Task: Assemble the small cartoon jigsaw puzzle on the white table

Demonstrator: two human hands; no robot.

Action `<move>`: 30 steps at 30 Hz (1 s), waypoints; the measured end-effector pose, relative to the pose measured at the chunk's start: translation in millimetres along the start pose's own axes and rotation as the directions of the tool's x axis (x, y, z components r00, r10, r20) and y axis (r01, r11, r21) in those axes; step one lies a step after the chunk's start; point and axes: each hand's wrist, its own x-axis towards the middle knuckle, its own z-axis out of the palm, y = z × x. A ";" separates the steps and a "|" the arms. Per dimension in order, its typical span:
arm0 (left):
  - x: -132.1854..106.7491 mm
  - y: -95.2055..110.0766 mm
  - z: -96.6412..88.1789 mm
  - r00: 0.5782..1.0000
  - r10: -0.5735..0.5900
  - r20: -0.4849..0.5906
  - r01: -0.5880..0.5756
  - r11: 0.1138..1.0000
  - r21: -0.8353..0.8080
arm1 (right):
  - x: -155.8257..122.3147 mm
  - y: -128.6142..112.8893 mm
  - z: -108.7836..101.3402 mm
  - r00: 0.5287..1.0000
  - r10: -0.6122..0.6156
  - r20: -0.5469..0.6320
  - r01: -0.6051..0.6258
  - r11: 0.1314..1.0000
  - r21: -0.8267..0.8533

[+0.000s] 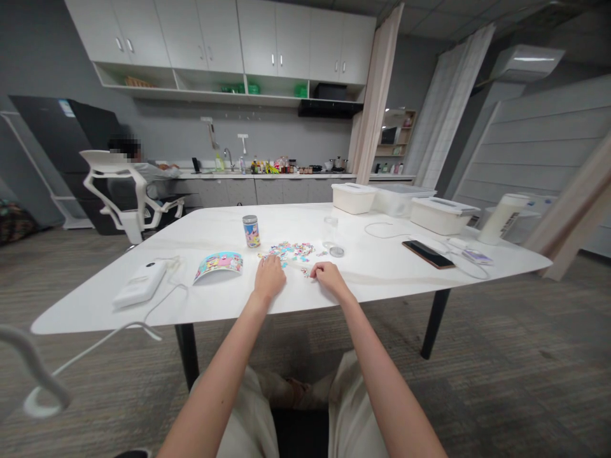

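Small colourful jigsaw puzzle pieces (298,248) lie in a loose heap on the white table. At the heap's near left edge my left hand (270,277) rests palm down, its fingers stretched out toward the pieces. My right hand (329,276) is closed at the near right, thumb and fingers pressed together; what is between them, if anything, is too small to make out. A few joined-looking pieces (305,272) lie beside its fingertips. Behind the left hand stands a printed can (251,233) with a silver lid. A curved picture sheet (219,264) lies to the left.
A clear jar (330,231) and a round lid (337,252) are behind my right hand. White storage boxes (353,198), a phone (428,254), cables and a white bottle (503,218) occupy the right side. A white power bank-like device (141,284) lies left. A person (155,175) sits beyond.
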 end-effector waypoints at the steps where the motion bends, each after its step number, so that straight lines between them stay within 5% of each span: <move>1: 3.6 -2.1 0.6 0.998 0.057 0.018 -0.057 0.998 0.001 | -0.1 -0.9 -0.5 1.000 0.001 0.002 -0.001 1.000 0.000; 6: 17.7 -11.5 3.3 0.948 0.262 0.180 -0.259 0.965 -0.039 | -0.1 -3.0 -1.6 1.000 0.008 0.006 -0.008 1.000 -0.005; 16: 17.0 -12.8 5.5 0.987 0.156 0.035 -0.150 0.978 -0.145 | -0.5 -1.5 -1.5 0.999 0.019 -0.030 -0.020 0.999 -0.029; 24: 21.8 -17.8 6.8 0.981 0.192 -0.010 -0.189 0.956 -0.225 | -1.6 -3.2 -2.9 0.999 0.023 -0.031 -0.024 0.999 -0.043; 30: 23.5 -22.2 7.5 0.994 0.106 -0.022 -0.108 0.947 -0.304 | -1.2 -2.1 -3.0 0.999 0.017 -0.029 -0.018 0.999 -0.026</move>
